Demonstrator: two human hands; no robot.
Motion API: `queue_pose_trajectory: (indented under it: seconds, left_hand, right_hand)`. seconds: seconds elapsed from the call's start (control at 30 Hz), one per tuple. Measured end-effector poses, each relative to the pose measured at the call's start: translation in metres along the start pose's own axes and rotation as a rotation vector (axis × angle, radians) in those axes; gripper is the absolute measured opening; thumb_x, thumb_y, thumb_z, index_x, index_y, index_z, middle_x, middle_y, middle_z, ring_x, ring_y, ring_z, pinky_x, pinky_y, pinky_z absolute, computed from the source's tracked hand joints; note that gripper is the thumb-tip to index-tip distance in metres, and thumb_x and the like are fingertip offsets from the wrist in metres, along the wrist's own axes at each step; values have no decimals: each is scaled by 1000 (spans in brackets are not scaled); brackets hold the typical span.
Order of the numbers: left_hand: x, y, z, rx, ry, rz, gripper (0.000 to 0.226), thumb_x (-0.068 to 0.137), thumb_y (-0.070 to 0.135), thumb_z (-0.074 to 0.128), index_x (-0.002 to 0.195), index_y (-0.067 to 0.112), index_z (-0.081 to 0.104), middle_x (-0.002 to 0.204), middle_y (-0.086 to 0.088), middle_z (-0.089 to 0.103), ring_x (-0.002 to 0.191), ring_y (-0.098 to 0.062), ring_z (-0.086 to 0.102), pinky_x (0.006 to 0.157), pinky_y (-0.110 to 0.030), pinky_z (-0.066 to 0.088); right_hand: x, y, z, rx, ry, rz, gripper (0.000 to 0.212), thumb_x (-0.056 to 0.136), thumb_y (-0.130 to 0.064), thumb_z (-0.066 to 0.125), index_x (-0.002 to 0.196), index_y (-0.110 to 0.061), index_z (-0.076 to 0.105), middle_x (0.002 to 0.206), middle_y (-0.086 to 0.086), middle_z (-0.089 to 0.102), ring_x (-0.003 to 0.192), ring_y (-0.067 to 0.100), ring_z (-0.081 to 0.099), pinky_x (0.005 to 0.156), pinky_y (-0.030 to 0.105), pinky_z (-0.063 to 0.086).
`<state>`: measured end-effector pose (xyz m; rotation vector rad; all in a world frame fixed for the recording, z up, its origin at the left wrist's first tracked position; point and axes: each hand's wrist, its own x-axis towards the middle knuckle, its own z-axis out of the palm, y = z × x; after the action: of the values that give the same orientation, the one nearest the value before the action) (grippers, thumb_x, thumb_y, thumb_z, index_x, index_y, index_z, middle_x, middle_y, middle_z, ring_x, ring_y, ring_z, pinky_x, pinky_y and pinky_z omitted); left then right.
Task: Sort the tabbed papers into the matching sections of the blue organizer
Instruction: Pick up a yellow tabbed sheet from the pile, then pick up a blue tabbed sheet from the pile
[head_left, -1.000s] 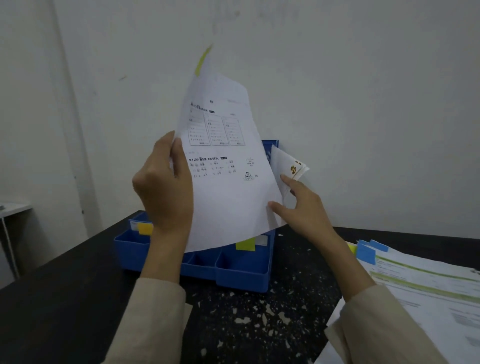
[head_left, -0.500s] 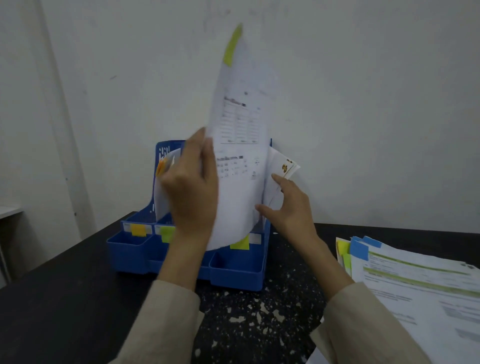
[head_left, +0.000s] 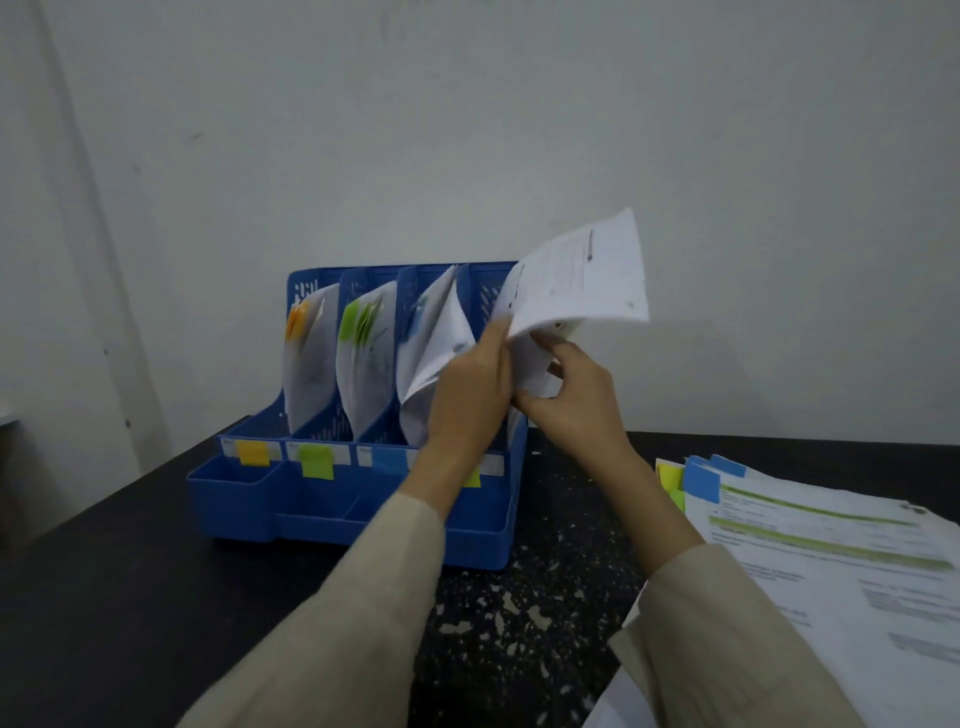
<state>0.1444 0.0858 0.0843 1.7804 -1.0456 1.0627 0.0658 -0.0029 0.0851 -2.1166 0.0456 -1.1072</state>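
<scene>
The blue organizer (head_left: 244, 496) stands against the wall with several upright sections, marked in front by orange, green, blue and yellow labels. Papers with orange tabs (head_left: 306, 353), green tabs (head_left: 363, 348) and blue tabs (head_left: 434, 343) fill the first three sections. My left hand (head_left: 470, 395) pinches a white printed sheet (head_left: 576, 280) that bends over the rightmost section. My right hand (head_left: 576, 400) touches papers in that same section from the right. The sheet's tab is hidden.
A stack of tabbed papers (head_left: 831, 561) lies on the right of the dark speckled table (head_left: 104, 597), with yellow, green and blue tabs on its left edge. The white wall rises right behind the organizer. A pale surface shows at the far left edge.
The sheet held high with its yellow-green tab up has come down and rightward into the rightmost section. My left hand followed it down; the other three sections are now uncovered.
</scene>
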Motion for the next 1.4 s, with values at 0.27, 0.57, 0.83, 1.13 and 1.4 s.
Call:
queue_pose_trajectory:
  seconds: [0.27, 0.57, 0.83, 1.13, 1.4]
  left_hand:
    - [-38, 7, 2, -88, -190, -221, 27, 98, 13, 46, 121, 3, 57, 74, -18, 63, 62, -30, 58, 57, -44, 50]
    - [-41, 6, -9, 206, -498, -423, 35, 96, 9, 40, 62, 13, 34, 65, -3, 44, 69, -20, 46, 57, -29, 31]
    - [-36, -1, -16, -151, -560, -449, 31, 101, 31, 35, 81, 13, 49, 69, -3, 54, 62, -16, 50, 56, -32, 38]
    - [-41, 0, -1, 211, -556, -377, 16, 98, 7, 38, 101, 2, 52, 96, -18, 63, 84, -32, 59, 61, -35, 39]
    - [-39, -9, -5, -160, -489, -409, 20, 101, 17, 35, 86, 11, 47, 72, -9, 58, 65, -24, 55, 63, -38, 45]
  right_hand:
    - [2, 6, -3, 27, -20, 54, 31, 83, -4, 63, 112, 6, 57, 110, 14, 62, 97, 17, 57, 72, 14, 43]
    - [1, 5, -3, 18, -46, 45, 50, 85, -7, 62, 133, -5, 47, 130, 10, 54, 118, 19, 52, 80, 10, 35]
    - [0, 2, -4, 10, -55, 21, 58, 86, -10, 63, 140, -9, 41, 140, 7, 47, 124, 17, 46, 88, 10, 34]
    - [0, -1, -2, 16, -92, -28, 53, 86, -7, 63, 137, -8, 47, 136, 8, 52, 113, 10, 50, 86, 6, 31]
    - [1, -2, -6, 50, -108, -48, 49, 87, -10, 64, 134, -12, 51, 134, 6, 52, 105, 4, 48, 86, 8, 36]
